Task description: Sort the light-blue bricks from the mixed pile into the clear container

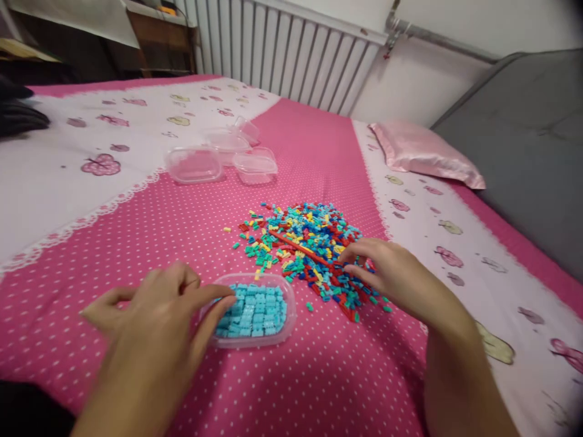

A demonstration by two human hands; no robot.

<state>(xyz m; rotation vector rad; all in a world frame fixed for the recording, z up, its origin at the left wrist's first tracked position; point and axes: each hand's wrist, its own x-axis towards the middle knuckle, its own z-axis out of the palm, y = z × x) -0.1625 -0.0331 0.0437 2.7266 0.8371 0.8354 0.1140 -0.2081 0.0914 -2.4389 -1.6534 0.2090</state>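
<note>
My left hand (155,321) is over the left side of a clear plastic container (255,344), thumb and forefinger pinched together just above the light blue bricks (259,309) laid in rows inside it. Whatever sits between those fingertips is hidden. At the right side of a loose pile of small toy bricks (314,227), my right hand (387,270) reaches in with thumb and forefinger nearly closed; I cannot make out what they grip. The pile mixes red, blue, green, yellow and light blue pieces. Across it lies a long thin red strip (298,247), one end near my right fingertips.
Several clear plastic containers (195,167) stand farther back on the pink dotted bedsheet (182,237). A pink pillow (419,152) rests at the right, by a grey headboard (523,127). Behind the bed is a white radiator (282,54). Stray bricks lie around the pile.
</note>
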